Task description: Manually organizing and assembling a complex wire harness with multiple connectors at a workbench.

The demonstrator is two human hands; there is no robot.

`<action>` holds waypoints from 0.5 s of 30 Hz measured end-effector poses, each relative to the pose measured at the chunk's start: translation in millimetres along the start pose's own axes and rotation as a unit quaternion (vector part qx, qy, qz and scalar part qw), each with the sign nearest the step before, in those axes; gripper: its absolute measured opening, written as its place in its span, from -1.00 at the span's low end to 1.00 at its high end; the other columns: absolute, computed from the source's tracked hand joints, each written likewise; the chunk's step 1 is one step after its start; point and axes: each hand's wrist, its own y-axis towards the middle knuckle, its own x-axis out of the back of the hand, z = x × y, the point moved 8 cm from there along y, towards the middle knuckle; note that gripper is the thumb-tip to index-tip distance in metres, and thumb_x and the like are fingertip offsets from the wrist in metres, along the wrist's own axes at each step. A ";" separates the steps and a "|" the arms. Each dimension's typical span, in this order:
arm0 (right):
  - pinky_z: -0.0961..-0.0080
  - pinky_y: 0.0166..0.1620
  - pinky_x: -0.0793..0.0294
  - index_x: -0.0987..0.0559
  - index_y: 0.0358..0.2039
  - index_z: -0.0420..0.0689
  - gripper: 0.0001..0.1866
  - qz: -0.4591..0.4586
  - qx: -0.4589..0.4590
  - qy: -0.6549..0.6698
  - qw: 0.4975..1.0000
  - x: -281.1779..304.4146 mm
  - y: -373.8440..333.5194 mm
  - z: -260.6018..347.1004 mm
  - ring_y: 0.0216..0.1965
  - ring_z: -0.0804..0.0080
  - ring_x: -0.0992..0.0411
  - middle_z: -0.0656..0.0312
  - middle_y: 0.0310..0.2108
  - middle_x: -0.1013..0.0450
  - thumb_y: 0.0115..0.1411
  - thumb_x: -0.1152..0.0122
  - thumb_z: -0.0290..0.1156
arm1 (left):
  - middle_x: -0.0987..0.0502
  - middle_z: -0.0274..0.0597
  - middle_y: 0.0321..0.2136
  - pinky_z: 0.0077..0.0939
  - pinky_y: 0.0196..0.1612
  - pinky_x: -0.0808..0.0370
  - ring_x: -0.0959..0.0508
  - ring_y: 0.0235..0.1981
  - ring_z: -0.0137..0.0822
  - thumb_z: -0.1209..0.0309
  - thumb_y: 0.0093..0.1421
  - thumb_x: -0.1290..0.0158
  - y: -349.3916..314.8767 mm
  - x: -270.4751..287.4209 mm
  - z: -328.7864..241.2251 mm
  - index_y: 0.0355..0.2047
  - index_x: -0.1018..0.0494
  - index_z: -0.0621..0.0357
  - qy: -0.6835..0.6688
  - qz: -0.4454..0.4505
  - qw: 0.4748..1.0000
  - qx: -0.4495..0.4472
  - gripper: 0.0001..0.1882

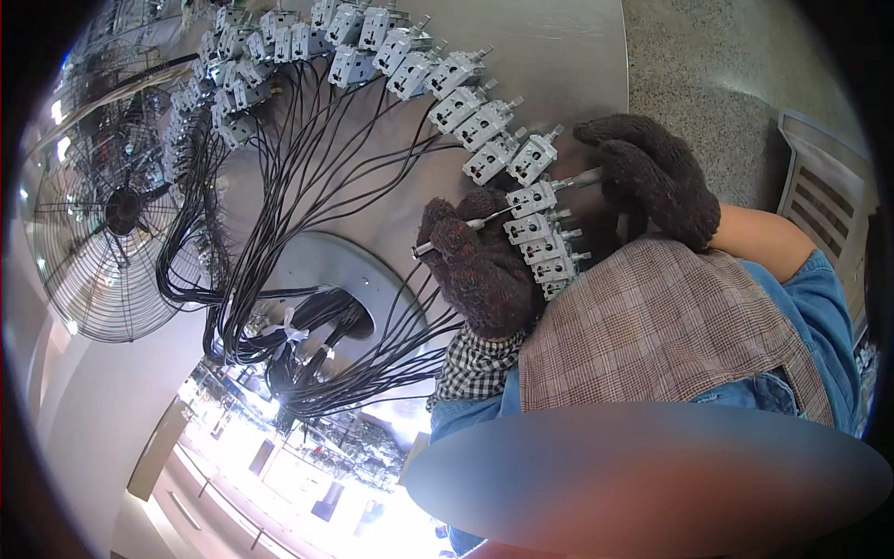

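My left hand (475, 270), in a dark knitted glove, is closed around a slim screwdriver-like tool (481, 222). Its thin tip reaches a small boxy grey metal unit (534, 199) with a protruding shaft. My right hand (659, 177), gloved alike, curls at the far side of that unit. Its fingers seem to pinch the shaft end (587, 177), though the thumb is mostly hidden. Close to my body, several more grey units (540, 247) stand in a tight row beside my left hand. Others (484, 121) continue the curved row away from me.
Black cables (279, 186) run from the units across the metal table (549, 37) into a round grey plate (386, 279) with an opening. More units crowd the far left (270, 42). A wire-caged fan (121, 214) stands at left, a slatted chair (824, 205) at right.
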 end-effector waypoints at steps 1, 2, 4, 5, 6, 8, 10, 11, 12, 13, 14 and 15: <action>0.53 -0.33 -0.51 -0.43 0.01 -0.15 -0.65 0.004 0.096 -0.110 0.989 -0.7 1.8 11.1 -0.37 0.44 -0.45 0.13 -0.18 -0.43 0.20 -0.06 -0.41 | -0.44 0.05 -0.26 -0.17 -0.13 -0.53 -0.48 -0.20 -0.10 0.21 0.32 0.16 -0.4 -3.0 -1.7 -0.09 -0.22 0.11 0.006 0.011 1.000 -0.012 -0.72; 0.51 -0.32 -0.52 -0.42 0.02 -0.16 -0.61 0.009 0.192 -0.216 0.957 -6.2 -0.4 21.5 -0.35 0.39 -0.47 0.12 -0.18 -0.42 0.14 -0.10 -0.49 | -0.44 0.05 -0.25 -0.17 -0.13 -0.52 -0.48 -0.19 -0.10 0.20 0.32 0.16 -0.7 -5.2 -3.7 -0.08 -0.21 0.10 0.012 0.021 0.999 -0.026 -0.71; 0.49 -0.33 -0.52 -0.42 0.02 -0.16 -0.53 0.030 0.158 -0.204 0.966 -7.1 -0.4 17.2 -0.35 0.35 -0.47 0.10 -0.18 -0.42 0.03 -0.15 -0.53 | -0.45 0.04 -0.25 -0.20 -0.11 -0.53 -0.49 -0.19 -0.12 0.19 0.33 0.19 -1.5 -10.7 -5.3 -0.12 -0.27 0.19 0.027 0.028 0.999 -0.030 -0.69; 0.47 -0.34 -0.53 -0.41 0.02 -0.15 -0.45 0.050 0.124 -0.192 0.972 -8.8 0.3 12.0 -0.34 0.31 -0.47 0.08 -0.18 -0.41 -0.07 -0.21 -0.58 | -0.46 0.02 -0.25 -0.22 -0.09 -0.53 -0.50 -0.18 -0.14 0.18 0.34 0.22 -1.9 -13.0 -6.3 -0.16 -0.32 0.28 0.042 0.035 0.998 -0.035 -0.64; 0.47 -0.34 -0.53 -0.41 0.02 -0.15 -0.45 0.050 0.124 -0.192 0.972 -9.2 0.8 10.5 -0.34 0.31 -0.47 0.08 -0.18 -0.41 -0.07 -0.21 -0.58 | -0.46 0.02 -0.25 -0.22 -0.09 -0.53 -0.50 -0.18 -0.14 0.18 0.34 0.22 -2.4 -12.9 -6.8 -0.16 -0.32 0.28 0.041 0.035 0.998 -0.035 -0.64; 0.49 -0.37 -0.52 -0.43 0.00 -0.16 -0.47 0.017 0.190 -0.254 0.948 -9.2 -0.9 16.2 -0.39 0.35 -0.47 0.08 -0.18 -0.41 -0.08 -0.21 -0.56 | -0.42 0.07 -0.20 -0.17 -0.11 -0.52 -0.47 -0.16 -0.11 0.17 0.33 0.18 -3.1 -4.8 -4.8 -0.04 -0.19 0.07 0.066 -0.008 0.998 -0.014 -0.69; 0.52 -0.39 -0.51 -0.44 0.00 -0.16 -0.54 0.016 0.128 -0.185 0.974 -6.8 1.6 10.1 -0.41 0.41 -0.46 0.11 -0.20 -0.42 0.02 -0.19 -0.49 | -0.42 0.06 -0.21 -0.17 -0.10 -0.52 -0.47 -0.16 -0.11 0.18 0.33 0.18 -2.3 -3.1 -2.5 -0.03 -0.19 0.07 0.038 0.016 0.999 -0.018 -0.69; 0.55 -0.40 -0.49 -0.45 0.00 -0.15 -0.60 0.015 0.065 -0.114 0.991 -5.2 2.7 2.8 -0.43 0.46 -0.46 0.14 -0.22 -0.42 0.11 -0.17 -0.42 | -0.42 0.05 -0.21 -0.17 -0.10 -0.52 -0.47 -0.15 -0.11 0.18 0.33 0.17 -2.1 -5.3 -2.0 -0.03 -0.18 0.06 0.012 0.040 0.999 -0.022 -0.68; 0.55 -0.40 -0.49 -0.45 0.00 -0.15 -0.60 0.015 0.065 -0.114 0.991 -5.3 3.1 8.7 -0.43 0.46 -0.46 0.14 -0.22 -0.42 0.11 -0.17 -0.42 | -0.42 0.05 -0.21 -0.17 -0.10 -0.52 -0.47 -0.15 -0.11 0.18 0.33 0.17 -2.0 -4.7 -2.0 -0.03 -0.18 0.06 0.012 0.040 0.999 -0.022 -0.68; 0.57 -0.40 -0.48 -0.46 0.00 -0.14 -0.63 0.011 -0.103 0.032 0.994 -2.4 3.7 -8.1 -0.43 0.51 -0.45 0.18 -0.24 -0.43 0.17 -0.12 -0.34 | -0.42 0.05 -0.21 -0.17 -0.10 -0.52 -0.47 -0.16 -0.11 0.19 0.32 0.17 -1.6 -1.3 0.0 -0.03 -0.19 0.06 0.001 0.022 1.000 -0.009 -0.69; 0.60 -0.39 -0.47 -0.47 -0.01 -0.13 -0.65 0.006 -0.266 0.177 0.948 -8.3 -4.9 -25.7 -0.44 0.55 -0.44 0.21 -0.26 -0.43 0.24 -0.07 -0.27 | -0.42 0.04 -0.22 -0.16 -0.11 -0.52 -0.47 -0.16 -0.10 0.21 0.32 0.16 -1.3 2.1 2.2 -0.03 -0.19 0.06 -0.009 0.004 1.000 0.003 -0.70; 0.60 -0.39 -0.47 -0.47 -0.01 -0.13 -0.65 0.006 -0.266 0.177 0.948 -9.7 -4.1 -22.1 -0.44 0.55 -0.44 0.21 -0.26 -0.43 0.24 -0.07 -0.27 | -0.42 0.04 -0.22 -0.16 -0.11 -0.52 -0.47 -0.16 -0.10 0.21 0.32 0.16 -1.6 1.9 1.2 -0.03 -0.19 0.06 -0.009 0.004 1.000 0.002 -0.70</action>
